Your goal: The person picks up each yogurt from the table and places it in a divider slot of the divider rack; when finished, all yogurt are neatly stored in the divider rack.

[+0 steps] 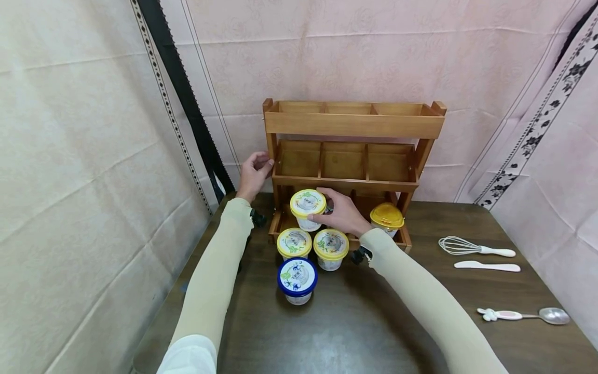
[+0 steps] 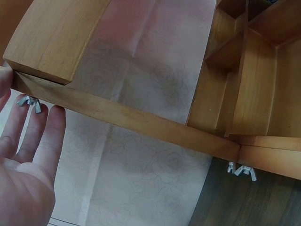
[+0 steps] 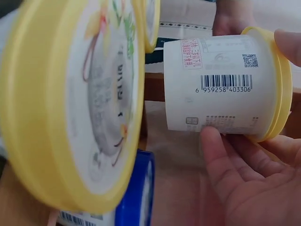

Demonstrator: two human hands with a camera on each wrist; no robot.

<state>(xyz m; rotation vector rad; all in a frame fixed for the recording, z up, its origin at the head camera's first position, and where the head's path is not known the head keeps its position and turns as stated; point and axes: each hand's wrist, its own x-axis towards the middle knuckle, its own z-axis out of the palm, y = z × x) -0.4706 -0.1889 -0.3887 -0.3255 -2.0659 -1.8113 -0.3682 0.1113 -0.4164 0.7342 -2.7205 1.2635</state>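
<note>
My right hand grips a white paper tub with a yellow lid, thumb at the lid and fingers along its side. It is upright at the front of the wooden rack's lower tier, above the other tubs. Its barcode side shows in the right wrist view. My left hand touches the rack's left post, its fairly straight fingertips by a wing nut. Two more yellow-lidded tubs, one left and one right, stand before the rack. A blue-lidded tub is nearest.
Another yellow-lidded tub sits in the lower tier's right end. On the dark table, to the right, lie a whisk, a white knife and a spoon. Pale cloth hangs behind and at both sides.
</note>
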